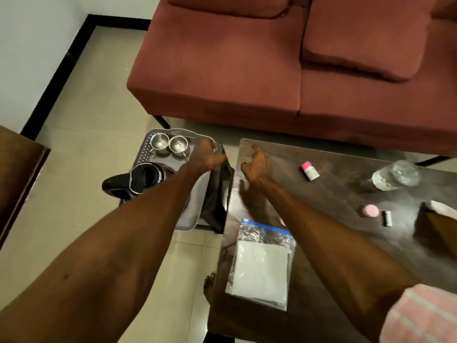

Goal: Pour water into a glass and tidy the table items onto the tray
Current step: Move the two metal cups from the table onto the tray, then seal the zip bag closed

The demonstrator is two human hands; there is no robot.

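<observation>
A grey tray (pixel 190 219) rests on a low dark stand left of the dark table (pixel 333 201). It carries two steel cups (pixel 159 141) (pixel 178 144) and a black kettle (pixel 143 180). My left hand (pixel 207 155) curls over the tray's far right rim. My right hand (pixel 257 164) hovers open above the table's far left corner, holding nothing. On the table stand a clear glass of water (pixel 395 175), a small pink-capped bottle (pixel 310 170), a round pink lid (pixel 370 211) and a small silver item (pixel 387 218).
A zip bag with white contents (pixel 262 263) lies at the table's near left edge. A red sofa (pixel 272 70) runs behind the table. A wooden piece of furniture (pixel 17 174) stands at the far left. My bare foot (pixel 209 285) is on the tiled floor.
</observation>
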